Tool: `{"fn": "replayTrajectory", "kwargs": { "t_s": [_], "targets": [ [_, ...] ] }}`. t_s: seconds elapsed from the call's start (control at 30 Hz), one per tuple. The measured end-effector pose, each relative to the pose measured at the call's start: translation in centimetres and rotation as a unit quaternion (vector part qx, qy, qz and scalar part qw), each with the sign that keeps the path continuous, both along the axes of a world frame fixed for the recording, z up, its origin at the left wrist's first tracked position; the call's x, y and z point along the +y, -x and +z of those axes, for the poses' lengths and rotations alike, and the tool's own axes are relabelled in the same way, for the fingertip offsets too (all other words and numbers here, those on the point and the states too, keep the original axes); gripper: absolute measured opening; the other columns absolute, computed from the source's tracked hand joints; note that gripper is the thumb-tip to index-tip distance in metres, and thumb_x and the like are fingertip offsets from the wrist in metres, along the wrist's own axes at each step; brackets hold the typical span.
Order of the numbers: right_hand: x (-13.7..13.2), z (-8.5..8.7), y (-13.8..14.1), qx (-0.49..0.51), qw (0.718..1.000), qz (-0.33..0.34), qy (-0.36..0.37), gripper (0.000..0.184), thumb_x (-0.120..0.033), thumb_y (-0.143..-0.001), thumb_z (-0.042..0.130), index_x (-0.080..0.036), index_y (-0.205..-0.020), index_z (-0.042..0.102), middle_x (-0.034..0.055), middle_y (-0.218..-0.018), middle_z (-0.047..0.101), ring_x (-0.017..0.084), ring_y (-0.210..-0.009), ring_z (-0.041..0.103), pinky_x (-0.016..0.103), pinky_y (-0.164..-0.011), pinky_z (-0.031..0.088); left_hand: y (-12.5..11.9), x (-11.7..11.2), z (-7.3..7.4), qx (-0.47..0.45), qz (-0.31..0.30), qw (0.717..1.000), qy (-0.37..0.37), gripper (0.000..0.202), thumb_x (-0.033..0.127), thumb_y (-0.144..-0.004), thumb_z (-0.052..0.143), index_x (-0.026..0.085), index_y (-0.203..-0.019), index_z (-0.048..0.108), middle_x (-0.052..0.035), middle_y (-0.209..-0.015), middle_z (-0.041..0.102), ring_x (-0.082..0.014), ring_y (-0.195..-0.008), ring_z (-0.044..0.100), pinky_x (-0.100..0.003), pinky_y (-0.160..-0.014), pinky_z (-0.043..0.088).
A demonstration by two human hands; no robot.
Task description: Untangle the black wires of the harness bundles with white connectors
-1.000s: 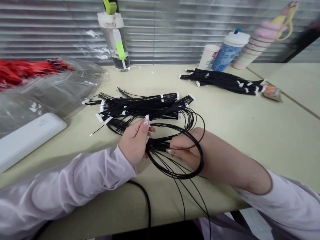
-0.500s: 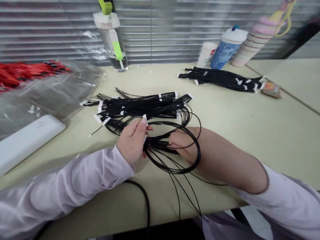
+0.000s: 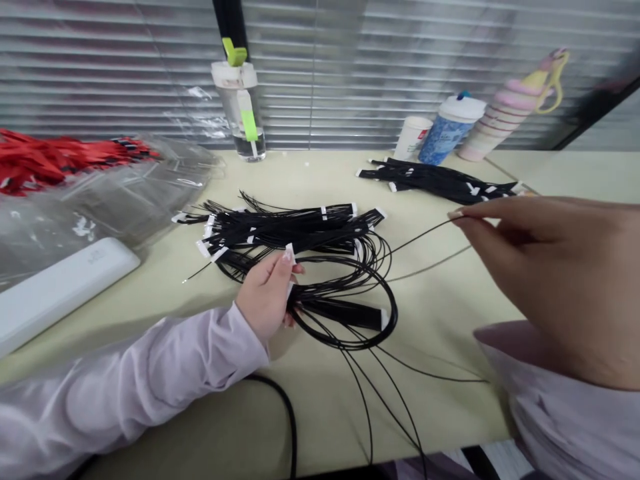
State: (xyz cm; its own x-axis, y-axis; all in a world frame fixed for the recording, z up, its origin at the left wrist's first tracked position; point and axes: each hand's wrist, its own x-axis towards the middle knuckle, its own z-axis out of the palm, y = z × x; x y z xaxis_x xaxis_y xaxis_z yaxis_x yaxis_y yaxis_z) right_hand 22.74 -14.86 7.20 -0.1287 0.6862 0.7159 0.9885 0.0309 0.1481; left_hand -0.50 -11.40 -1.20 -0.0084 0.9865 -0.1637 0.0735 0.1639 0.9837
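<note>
Left hand (image 3: pixel 265 293) closed around a bundle of thin, glossy black wires (image 3: pixel 340 313), its fingers hiding the gripped section. Right of this bundle, the raised right hand (image 3: pixel 550 247) pinches a single black wire (image 3: pixel 425 233) between fingertips (image 3: pixel 454 215). Beyond the bundle lies a larger pile of white-tagged black wires (image 3: pixel 280 230) on a pale green tabletop (image 3: pixel 440 293).

Wire bundle (image 3: pixel 285 230) on table (image 3: pixel 320 413); second bundle (image 3: pixel 440 180) behind right; plastic bag (image 3: pixel 125 200) left.
</note>
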Motion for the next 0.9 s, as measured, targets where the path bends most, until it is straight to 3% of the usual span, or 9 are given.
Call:
{"fn": "replayTrajectory", "kwargs": {
  "t_s": [0.07,0.13,0.17,0.27,0.4,0.5,0.57,0.63,0.9],
  "targets": [
    [-0.2,-0.1,0.1,0.016,1.0,0.002,0.006,0.015,-0.026,-0.077,0.053,-0.02,-0.075,0.067,0.0035,-0.054,0.061,0.018,-0.051,0.055,0.03,-0.048,0.032,0.1,0.0,0.0,-0.001,-0.004,1.0,0.003,0.034,0.049,-0.082,0.043,0.017,-0.071,0.051,0.0073,-0.044,0.043,-0.0052,-0.021,0.037,-0.016,-0.019,0.026],
    [-0.4,0.1,0.6,0.163,0.985,0.051,0.031,0.014,-0.023,-0.077,0.055,-0.022,-0.084,0.067,0.0059,-0.069,0.065,0.019,-0.062,0.059,0.033,-0.056,0.04,0.1,0.0,0.0,0.004,-0.006,1.0,0.002,0.035,0.049,-0.082,0.043,0.017,-0.072,0.051,0.007,-0.046,0.043,-0.0049,-0.022,0.037,-0.016,-0.019,0.026],
    [-0.4,0.2,0.9,0.267,0.958,0.094,0.041,0.016,-0.021,-0.077,0.056,-0.023,-0.089,0.066,0.0067,-0.079,0.066,0.02,-0.071,0.061,0.034,-0.063,0.044,0.1,0.0,0.0,0.008,-0.006,1.0,-0.002,0.035,0.05,-0.082,0.043,0.017,-0.072,0.052,0.0069,-0.046,0.043,-0.0048,-0.023,0.037,-0.016,-0.019,0.026],
    [-0.5,0.6,1.8,0.544,0.802,0.239,0.058,0.02,-0.016,-0.079,0.051,-0.029,-0.087,0.065,0.0043,-0.088,0.061,0.017,-0.079,0.059,0.035,-0.072,0.049,0.1,-0.1,0.1,0.025,-0.009,1.0,-0.017,0.036,0.049,-0.082,0.042,0.017,-0.071,0.052,0.0064,-0.047,0.043,-0.0043,-0.023,0.036,-0.016,-0.019,0.024],
    [0.2,-0.3,2.8,0.706,0.589,0.342,0.194,0.033,-0.013,-0.081,0.045,-0.033,-0.104,0.056,-0.0042,-0.064,0.05,0.007,-0.054,0.05,0.031,-0.065,0.052,0.1,-0.1,0.1,0.042,-0.019,0.999,-0.024,0.036,0.049,-0.083,0.041,0.017,-0.071,0.052,0.006,-0.047,0.043,-0.0041,-0.024,0.035,-0.016,-0.021,0.025],
    [1.2,-2.0,3.7,0.733,0.512,0.331,0.301,0.017,-0.022,-0.083,0.049,-0.025,-0.099,0.054,-0.0043,-0.066,0.05,0.006,-0.058,0.052,0.03,-0.07,0.052,0.2,-0.1,0.0,0.049,-0.027,0.998,-0.03,0.037,0.051,-0.082,0.041,0.017,-0.071,0.052,0.0064,-0.042,0.041,-0.0052,-0.024,0.034,-0.017,-0.022,0.026],
    [2.0,-3.4,4.2,0.737,0.508,0.315,0.316,0.011,-0.029,-0.084,0.05,-0.019,-0.08,0.053,-0.0036,-0.068,0.049,0.005,-0.06,0.051,0.029,-0.075,0.051,0.3,-0.1,0.0,0.057,-0.036,0.997,-0.035,0.038,0.052,-0.082,0.04,0.017,-0.071,0.052,0.0058,-0.043,0.042,-0.0059,-0.025,0.035,-0.018,-0.023,0.027],
    [2.8,-4.5,4.7,0.717,0.537,0.305,0.323,0.022,-0.033,-0.084,0.049,-0.016,-0.07,0.048,-0.0034,-0.068,0.049,0.005,-0.059,0.05,0.027,-0.071,0.05,0.4,-0.1,0.1,0.073,-0.049,0.995,-0.045,0.039,0.051,-0.083,0.039,0.017,-0.071,0.053,0.005,-0.043,0.043,-0.0065,-0.027,0.037,-0.018,-0.025,0.027],
    [3.5,-5.8,5.9,0.396,0.796,0.281,0.362,0.019,-0.03,-0.085,0.045,-0.016,-0.072,0.047,-0.0019,-0.065,0.053,0.007,-0.06,0.046,0.021,-0.058,0.037,0.5,-0.3,0.6,0.105,-0.091,0.989,-0.056,0.038,0.047,-0.083,0.04,0.016,-0.067,0.054,0.0031,-0.05,0.046,-0.006,-0.031,0.037,-0.018,-0.027,0.027]
  ]
}}
